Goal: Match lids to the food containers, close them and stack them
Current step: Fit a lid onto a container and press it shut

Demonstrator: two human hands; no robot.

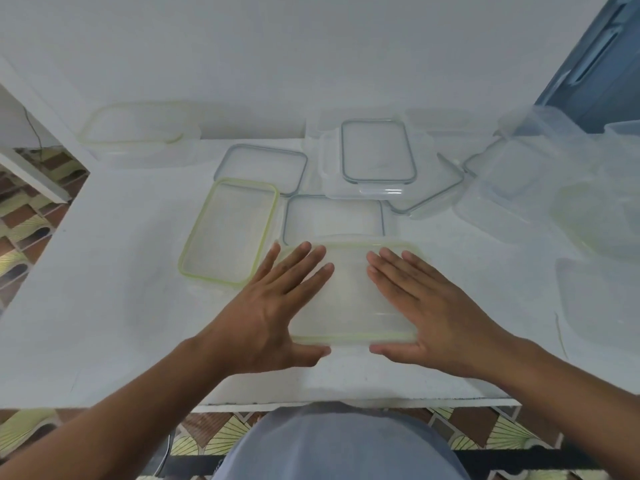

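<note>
- My left fingers [301,271] and right fingers [398,271] lay straight, pressing flat on the clear rectangular green-rimmed plastic lid [349,306].
- The lid sat directly under both sets, neither nearer.

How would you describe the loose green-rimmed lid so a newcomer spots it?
On the white table, the left hand and right hand press a container near the front edge. Left of the left hand lies a flat clear lid. Its rim is yellow-green, while the loose lids next to it have grey rims.
</note>
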